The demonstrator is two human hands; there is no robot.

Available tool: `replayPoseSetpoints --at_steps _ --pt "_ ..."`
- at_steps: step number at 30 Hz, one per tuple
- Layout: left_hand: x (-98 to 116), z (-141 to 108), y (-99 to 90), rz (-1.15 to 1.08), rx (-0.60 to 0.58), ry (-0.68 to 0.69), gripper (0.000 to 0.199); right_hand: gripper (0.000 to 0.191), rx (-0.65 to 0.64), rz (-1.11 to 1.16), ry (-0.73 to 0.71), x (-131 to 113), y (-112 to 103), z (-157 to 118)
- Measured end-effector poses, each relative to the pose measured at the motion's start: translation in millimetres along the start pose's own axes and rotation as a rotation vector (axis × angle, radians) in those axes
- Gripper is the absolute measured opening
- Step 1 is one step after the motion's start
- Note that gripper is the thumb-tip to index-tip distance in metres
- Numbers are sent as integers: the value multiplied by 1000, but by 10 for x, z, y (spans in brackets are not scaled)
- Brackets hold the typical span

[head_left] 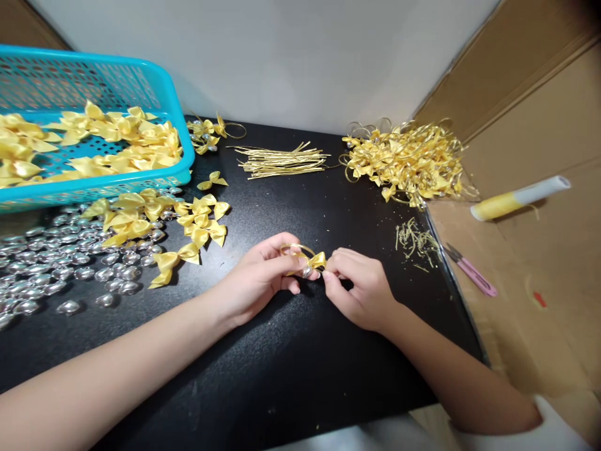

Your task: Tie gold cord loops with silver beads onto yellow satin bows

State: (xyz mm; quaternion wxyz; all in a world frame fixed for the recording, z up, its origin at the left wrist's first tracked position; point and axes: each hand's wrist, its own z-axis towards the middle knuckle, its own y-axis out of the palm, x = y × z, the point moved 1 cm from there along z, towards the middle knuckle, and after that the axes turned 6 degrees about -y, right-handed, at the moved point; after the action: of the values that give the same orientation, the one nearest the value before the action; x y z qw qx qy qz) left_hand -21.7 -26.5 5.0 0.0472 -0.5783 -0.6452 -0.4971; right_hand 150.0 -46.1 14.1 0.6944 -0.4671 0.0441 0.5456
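Observation:
My left hand [270,272] pinches a yellow ribbon bow [318,260] together with a silver heart-shaped bead [307,271]. A loop of gold wire [300,247] curves up above the left fingers from the same piece. Close on the right side, my right hand [357,285] has thumb and forefinger pressed together at the edge of the bow, where thin wire ends seem to be; the fingertips partly hide them. Both hands are just above the black table, near its middle.
A turquoise basket [181,141] of yellow bows stands left, with silver beads [51,257] and loose bows [201,219] before it. Gold wire strips [282,161] lie at the back, finished pieces [408,160] heaped right. Wire clippings [416,241], pink-handled snips [475,275] and a roll [519,197] are rightward.

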Motion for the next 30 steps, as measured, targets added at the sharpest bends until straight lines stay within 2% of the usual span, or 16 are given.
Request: replayPoseSetpoints --at_steps 14,24,30 --pt "-3 11 -16 -48 -7 -18 23 22 16 44 23 12 35 -17" --pt "26 4 -21 -86 4 -123 22 21 -24 86 -4 52 29 -34" --pt "17 11 -13 -54 8 -112 22 23 -55 57 -40 32 12 -2"
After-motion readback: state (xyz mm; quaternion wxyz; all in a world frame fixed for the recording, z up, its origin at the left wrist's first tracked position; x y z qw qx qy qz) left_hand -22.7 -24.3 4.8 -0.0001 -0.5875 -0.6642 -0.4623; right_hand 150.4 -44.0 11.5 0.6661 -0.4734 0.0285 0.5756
